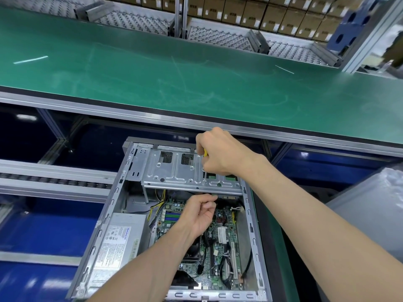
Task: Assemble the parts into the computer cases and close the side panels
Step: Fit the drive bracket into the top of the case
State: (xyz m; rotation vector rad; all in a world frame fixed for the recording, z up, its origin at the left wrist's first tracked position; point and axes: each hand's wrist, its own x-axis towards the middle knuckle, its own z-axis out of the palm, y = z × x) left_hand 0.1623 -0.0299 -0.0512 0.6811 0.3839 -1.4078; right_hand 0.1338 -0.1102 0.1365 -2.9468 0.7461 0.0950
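Observation:
An open computer case (pixel 102 227) lies on its side in front of me, with no side panel on it. Inside are a green motherboard (pixel 220 264), a grey power supply (pixel 118 243) and black cables. A silver drive cage (pixel 174 171) spans the far end. My right hand (pixel 220 153) grips a yellow-handled screwdriver (pixel 205 168) held upright, its tip on the cage's top plate. My left hand (pixel 199 214) reaches under the cage's front edge, fingers curled around a part there; what it holds is mostly hidden.
A wide green conveyor belt (pixel 196 83) runs behind the case, with an aluminium rail along its near edge. Roller racks and stacked cardboard boxes (pixel 272 16) stand at the back. A plastic-wrapped grey object (pixel 375 205) sits to the right.

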